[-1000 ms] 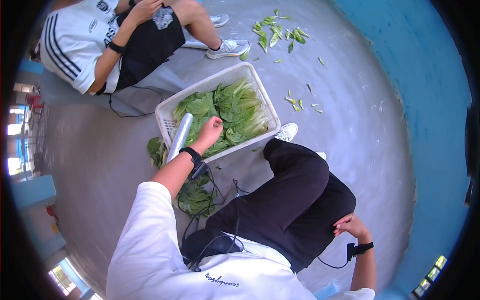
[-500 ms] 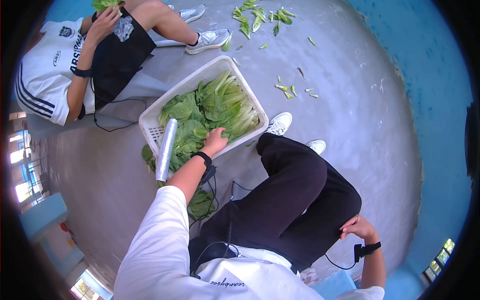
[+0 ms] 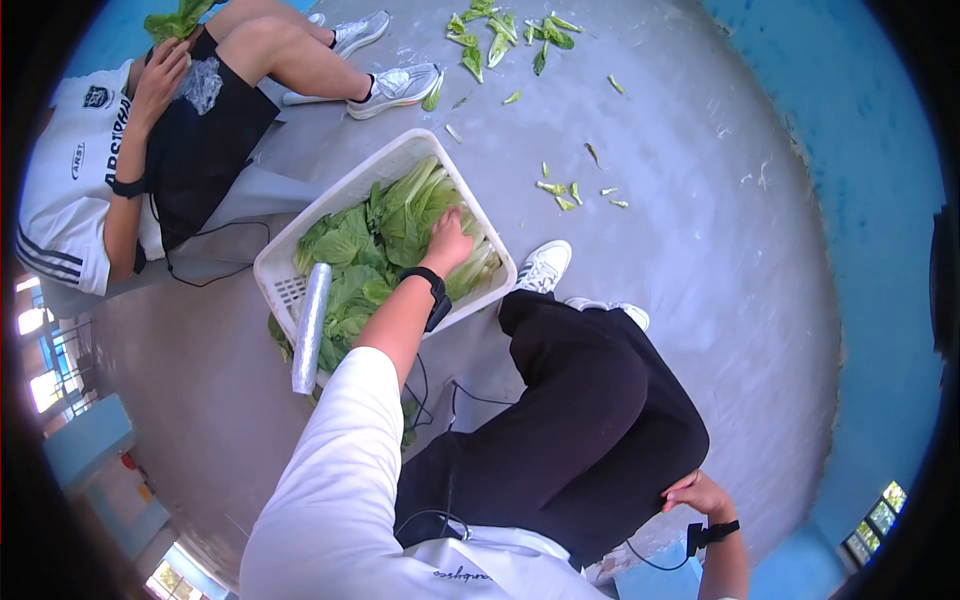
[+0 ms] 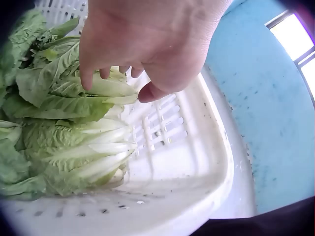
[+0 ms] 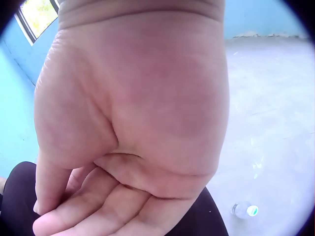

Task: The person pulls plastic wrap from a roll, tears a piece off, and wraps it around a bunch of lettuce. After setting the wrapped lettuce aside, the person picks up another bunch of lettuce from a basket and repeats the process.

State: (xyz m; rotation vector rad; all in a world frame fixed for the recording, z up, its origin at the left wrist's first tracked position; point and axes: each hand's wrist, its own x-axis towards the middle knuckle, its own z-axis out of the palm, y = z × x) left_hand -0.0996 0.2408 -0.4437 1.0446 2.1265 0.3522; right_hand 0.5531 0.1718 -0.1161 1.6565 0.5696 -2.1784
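Observation:
My left hand (image 3: 452,243) reaches over the white plastic basket (image 4: 216,132), fingers down and spread at the pale stem end of a head of lettuce (image 4: 113,88). Thumb and fingertips stand apart in the left wrist view, with nothing gripped between them. A second leafy head (image 4: 78,152) lies beside it, its stems toward the slotted basket wall. Across the basket's left side leans a shiny silvery roll of wrap (image 3: 312,330). My right hand (image 3: 697,492) rests by my thigh, fingers loosely bent and holding nothing.
Another person (image 3: 130,150) sits at the upper left with a lettuce leaf (image 3: 178,22) in hand. Torn leaves (image 3: 497,45) are scattered on the grey floor. Thin black cables (image 3: 455,400) run near my lap. A clear bottle (image 5: 243,210) lies on the floor.
My left hand has moved from the basket's near side farther in, over the lettuce stems. The other person has raised a leaf. My right hand stays by the thigh.

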